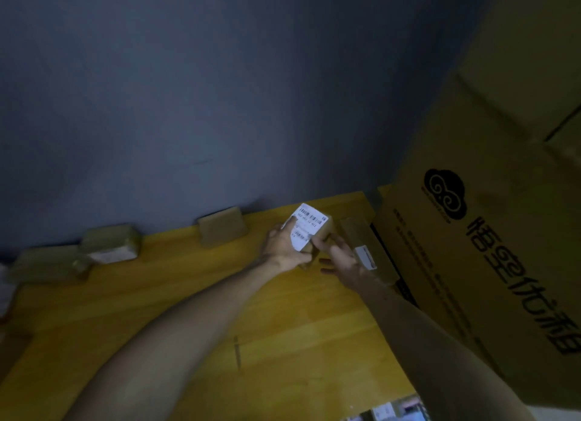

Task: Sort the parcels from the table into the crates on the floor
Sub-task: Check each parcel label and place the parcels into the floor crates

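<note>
Gripping the labelled parcel (309, 224) with curled fingers, the left hand (284, 247) is keeping it at the far right of the surface (188, 295). The right hand (341, 260), fingers spread, is touching its right side. A long parcel (355, 228) and a cardboard box (487, 232) are crowding the right edge. Bare wood is stretching left toward a row of parcels (221, 230) along the wall edge.

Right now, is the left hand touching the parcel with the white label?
Touching. The head view shows the left hand gripping the labelled parcel from its left side, with one finger lying across the label and no gap between them.
</note>
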